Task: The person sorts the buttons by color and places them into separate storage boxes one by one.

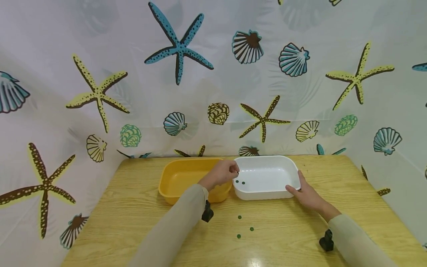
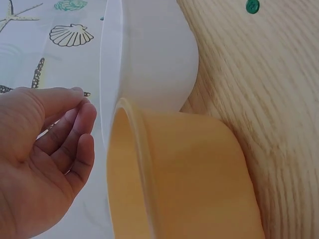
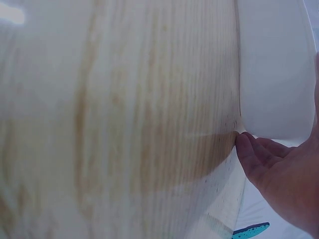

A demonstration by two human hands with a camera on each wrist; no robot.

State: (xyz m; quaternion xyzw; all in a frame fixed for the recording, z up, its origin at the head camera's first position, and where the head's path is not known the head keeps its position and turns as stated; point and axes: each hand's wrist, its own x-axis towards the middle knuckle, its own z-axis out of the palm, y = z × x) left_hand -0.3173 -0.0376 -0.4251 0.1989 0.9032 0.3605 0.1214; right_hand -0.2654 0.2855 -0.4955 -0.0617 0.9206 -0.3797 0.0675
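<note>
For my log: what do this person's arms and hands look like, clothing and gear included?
The left hand and right hand are both gloveless. Each arm wears a long, pale beige fabric sleeve, left and right, seemingly unmarked. A small, black, blocky device shows near each wrist, left and right.

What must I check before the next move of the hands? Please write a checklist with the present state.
1. Right hand grips white tray: ok.
2. Left hand at white tray's left rim: ok.
3. Buttons all in white tray: not ok; two buttons are inside, three buttons lie on the table.
4. Left hand pinches a button: cannot tell; fingertips are too unclear.
5. Yellow tray free of buttons: cannot tell; left arm hides part.
</note>
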